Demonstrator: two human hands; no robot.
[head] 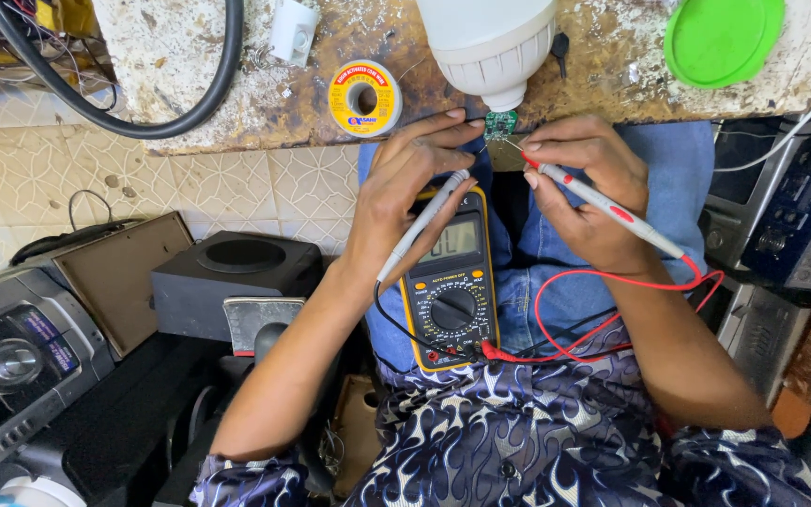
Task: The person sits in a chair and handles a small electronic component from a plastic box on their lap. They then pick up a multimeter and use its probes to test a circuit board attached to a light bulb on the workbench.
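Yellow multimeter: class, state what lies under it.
The yellow multimeter rests on the person's blue jeans. Its underside is hidden, and the left hand covers its top corner.

A worn, paint-flecked desk (pixel 265 103) is seen along the top, a floor of pale patterned tiles (pixel 237 192) is laid below it, and black audio equipment (pixel 11 352) is crowded at the left.

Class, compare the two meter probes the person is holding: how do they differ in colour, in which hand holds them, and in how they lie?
The red-marked probe sits in the right hand and trails a red lead; the grey probe sits in the left hand and trails a black lead. The red-marked probe slants up-left, the grey probe up-right. Both tips point towards the small green circuit board, and both leads run to the yellow multimeter.
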